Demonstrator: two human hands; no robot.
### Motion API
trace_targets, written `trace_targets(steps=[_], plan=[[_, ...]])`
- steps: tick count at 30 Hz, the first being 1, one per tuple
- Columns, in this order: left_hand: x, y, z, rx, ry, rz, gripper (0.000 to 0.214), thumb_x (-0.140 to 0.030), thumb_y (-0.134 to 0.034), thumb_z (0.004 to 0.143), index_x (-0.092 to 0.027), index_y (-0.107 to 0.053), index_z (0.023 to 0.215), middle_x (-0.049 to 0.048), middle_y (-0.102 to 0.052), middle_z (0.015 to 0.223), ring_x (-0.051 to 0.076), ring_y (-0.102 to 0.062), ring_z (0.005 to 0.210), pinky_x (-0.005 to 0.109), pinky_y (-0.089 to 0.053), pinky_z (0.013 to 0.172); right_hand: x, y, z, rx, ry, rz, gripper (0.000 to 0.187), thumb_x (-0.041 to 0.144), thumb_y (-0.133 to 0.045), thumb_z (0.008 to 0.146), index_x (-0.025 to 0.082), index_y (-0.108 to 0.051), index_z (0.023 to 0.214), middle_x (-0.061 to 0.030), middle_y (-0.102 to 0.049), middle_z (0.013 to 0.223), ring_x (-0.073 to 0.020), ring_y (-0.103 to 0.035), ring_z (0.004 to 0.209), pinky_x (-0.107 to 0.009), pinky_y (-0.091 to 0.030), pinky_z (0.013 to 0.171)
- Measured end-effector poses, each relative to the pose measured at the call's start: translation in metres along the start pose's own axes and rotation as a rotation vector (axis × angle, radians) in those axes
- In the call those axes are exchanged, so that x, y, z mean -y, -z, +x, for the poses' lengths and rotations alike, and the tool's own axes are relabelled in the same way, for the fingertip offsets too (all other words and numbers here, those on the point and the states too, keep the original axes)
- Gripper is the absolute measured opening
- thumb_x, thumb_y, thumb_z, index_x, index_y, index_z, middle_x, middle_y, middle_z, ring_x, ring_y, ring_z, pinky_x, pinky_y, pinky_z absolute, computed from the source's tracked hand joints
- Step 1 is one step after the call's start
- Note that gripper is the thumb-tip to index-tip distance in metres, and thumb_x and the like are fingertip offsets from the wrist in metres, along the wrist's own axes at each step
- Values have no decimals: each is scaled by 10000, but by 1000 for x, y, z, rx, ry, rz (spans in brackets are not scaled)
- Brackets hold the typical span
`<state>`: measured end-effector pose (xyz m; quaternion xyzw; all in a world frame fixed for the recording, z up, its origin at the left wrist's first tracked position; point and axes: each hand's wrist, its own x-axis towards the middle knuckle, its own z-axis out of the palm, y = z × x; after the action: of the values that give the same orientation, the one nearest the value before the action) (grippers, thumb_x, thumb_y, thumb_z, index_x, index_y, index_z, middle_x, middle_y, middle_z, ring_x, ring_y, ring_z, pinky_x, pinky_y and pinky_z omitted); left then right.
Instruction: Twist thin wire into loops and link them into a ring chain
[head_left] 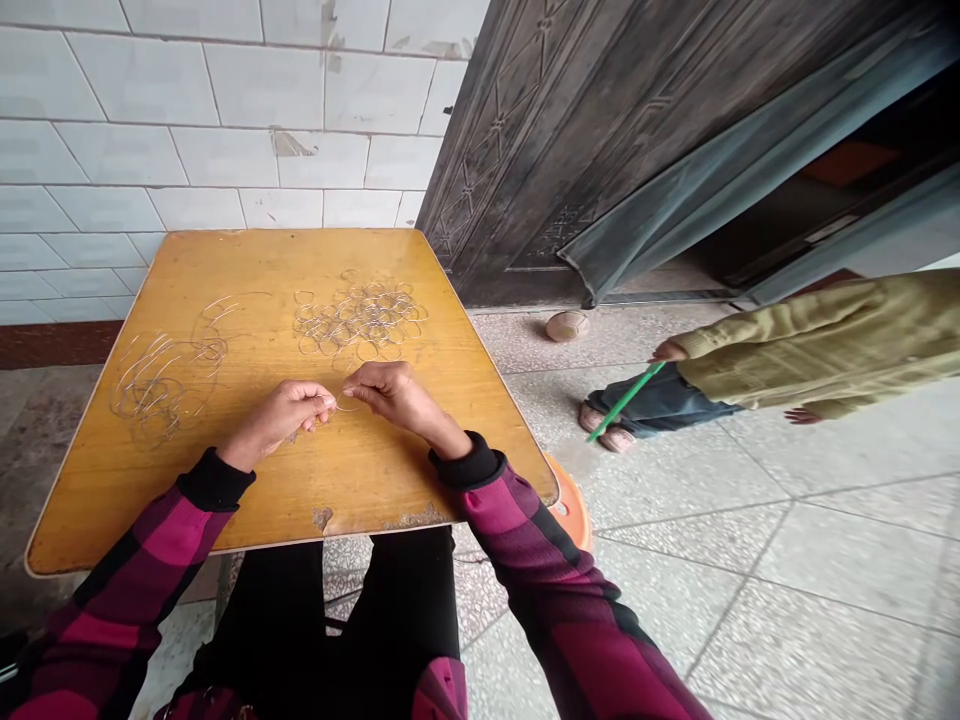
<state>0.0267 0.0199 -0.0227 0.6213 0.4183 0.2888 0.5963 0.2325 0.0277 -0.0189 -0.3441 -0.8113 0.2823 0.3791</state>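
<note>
- Nearest us, our magenta-and-black checked sleeves (142, 540) and black trousers (405, 610) lead up to the tabletop (390, 480), yellow wood with a chipped front edge.
- Our left hand (274, 422) and right hand (394, 395) meet above the tabletop's near half; each grip is closed, pinching a thin wire loop (346, 403) between them.
- A heap of wire rings (360, 318) lies ahead of our hands, and a looser wire tangle (169, 385) lies just beside the left hand.
- An orange plastic rim (574, 505) shows past the tabletop's right corner.
- To the right, a co-worker in an olive sweater (825, 345) stands on the speckled stone floor (787, 560), one hand holding a green stick (626, 402).
- Behind us rise a white tile wall (225, 120) and a dark embossed door (570, 150).
</note>
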Motion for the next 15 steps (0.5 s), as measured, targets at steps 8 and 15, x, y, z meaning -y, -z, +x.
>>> trace_targets(steps=[8,15], plan=[[-3,-2,-1,-35,20,69,169,-309,-617,719,-163,-632,635,-28,-524,549,84,-425,499,227,-344,498,3,-2,-1,-3,-68,59,216,365,-594,882,200,-720,824,-27,-673,757,-94,-555,544,-230,-429,554],[1,-3,1,-132,-43,11,183,-330,-623,707,-161,-628,639,-22,-512,529,94,-426,503,235,-351,509,0,-5,0,-40,-286,369,247,414,-668,808,168,-693,807,36,-596,576,-54,-486,409,-183,-368,418]])
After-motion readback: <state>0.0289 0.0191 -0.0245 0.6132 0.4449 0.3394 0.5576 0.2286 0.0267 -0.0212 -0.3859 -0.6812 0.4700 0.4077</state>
